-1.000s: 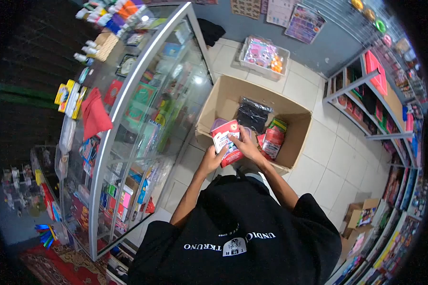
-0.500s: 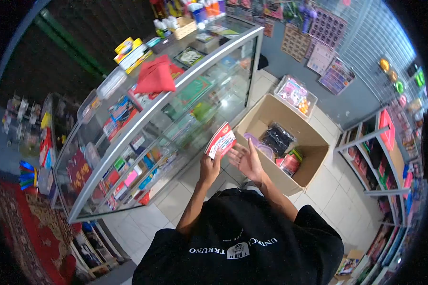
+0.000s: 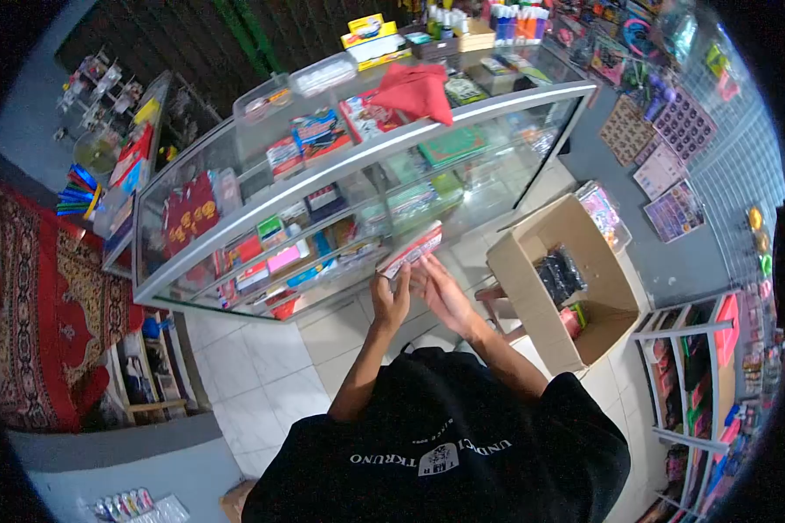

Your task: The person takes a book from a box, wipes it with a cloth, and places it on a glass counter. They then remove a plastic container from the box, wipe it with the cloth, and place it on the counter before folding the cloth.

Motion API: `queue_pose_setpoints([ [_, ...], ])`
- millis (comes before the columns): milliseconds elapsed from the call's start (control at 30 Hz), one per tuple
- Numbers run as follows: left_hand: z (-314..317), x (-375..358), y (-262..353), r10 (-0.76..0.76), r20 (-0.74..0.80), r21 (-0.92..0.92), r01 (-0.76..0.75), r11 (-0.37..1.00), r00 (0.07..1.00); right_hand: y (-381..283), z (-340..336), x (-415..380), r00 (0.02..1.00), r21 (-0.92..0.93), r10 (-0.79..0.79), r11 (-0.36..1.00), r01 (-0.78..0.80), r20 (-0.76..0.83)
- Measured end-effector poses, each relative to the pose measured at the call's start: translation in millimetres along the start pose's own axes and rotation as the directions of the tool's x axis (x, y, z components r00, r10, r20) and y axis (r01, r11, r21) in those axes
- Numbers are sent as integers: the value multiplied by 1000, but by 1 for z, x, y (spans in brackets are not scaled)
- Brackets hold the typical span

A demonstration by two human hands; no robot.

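Note:
A flat red-and-white printed packet [image 3: 414, 247] is tilted in front of my chest, before the glass display case. My left hand [image 3: 390, 302] is closed on its lower left end. My right hand [image 3: 447, 301] meets the lower right edge, thumb against the printed side and fingers partly hidden. The print is too blurred to read. To the right of my hands stands an open cardboard box [image 3: 532, 288], with black plastic-wrapped goods [image 3: 560, 275] and a red-and-green packet [image 3: 572, 319] inside.
The glass display case [image 3: 349, 179] spans the front, with a red cloth pouch [image 3: 417, 91] and several boxes on top. A clear tub [image 3: 604, 213] sits behind the carton. Stocked shelves [image 3: 689, 375] stand at right, a red patterned rug [image 3: 52, 305] at left. Pale tiles [image 3: 270, 383] cover the floor.
My view has swung left, so the case and box appear farther right. The packet has tipped to a flatter angle, and my right hand, spread apart from it before, now touches it.

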State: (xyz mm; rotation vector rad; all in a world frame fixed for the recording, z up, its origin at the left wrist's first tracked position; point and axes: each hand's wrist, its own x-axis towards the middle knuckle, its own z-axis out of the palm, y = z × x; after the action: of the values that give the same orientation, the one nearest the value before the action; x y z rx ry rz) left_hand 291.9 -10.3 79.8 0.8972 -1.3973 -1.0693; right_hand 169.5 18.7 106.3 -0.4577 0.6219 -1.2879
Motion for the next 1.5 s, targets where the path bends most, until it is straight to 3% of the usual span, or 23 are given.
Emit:
queue_pose_setpoints([
  [33,-8,-3,3,18,-65,-13,-19,1000,998,6,3,4,999,16,5,1000,-5,34],
  [100,-20,-8,8,55,-189,-41,-64,997,980,20,10,2,994,-102,-30,995,19,-103],
  [167,-38,-14,6,-21,-225,-63,7,998,974,32,15,-2,983,-197,-65,980,30,-173],
  [367,-81,-33,-1,-205,-268,-168,164,972,941,56,-2,5,999,-561,-36,827,21,-15],
  [500,-112,-48,-11,-350,-210,-165,319,933,913,73,-1,14,996,-534,87,842,-83,-17],
  [533,-123,-49,-19,-229,-161,-72,220,973,960,83,-3,19,993,-517,112,848,-115,-37],
  [633,-137,-60,-12,-470,-130,-310,415,856,873,96,11,31,979,-447,177,871,-203,-100],
  [667,-144,-64,-22,-481,-111,-258,442,859,870,98,16,33,972,-419,198,877,-233,-124],
  [800,-156,-69,-40,-469,-155,-246,426,871,869,125,4,59,965,-383,248,886,-263,-90],
  [933,-165,-55,-53,-439,-221,-251,384,889,871,128,11,89,941,-512,295,790,-337,-165],
  [1033,-176,-38,-68,-467,-179,-283,409,867,866,141,-7,120,978,-662,203,726,-186,-52],
  [1133,-185,-13,-75,-470,-172,-248,424,871,866,146,-11,151,984,-637,172,764,-108,38],
  [1233,-196,16,-85,-448,-192,-241,401,884,873,142,-4,185,974,-703,227,691,-170,-12],
  [1333,-211,48,-93,-436,-231,-223,389,894,870,125,14,208,960,-628,280,751,-203,26],
  [1433,-227,76,-114,-450,-260,-262,386,885,855,122,5,234,931,-666,353,717,-206,91],
  [1500,-248,90,-149,-415,-272,-150,388,909,868,124,-16,254,907,-856,354,517,13,228],
])
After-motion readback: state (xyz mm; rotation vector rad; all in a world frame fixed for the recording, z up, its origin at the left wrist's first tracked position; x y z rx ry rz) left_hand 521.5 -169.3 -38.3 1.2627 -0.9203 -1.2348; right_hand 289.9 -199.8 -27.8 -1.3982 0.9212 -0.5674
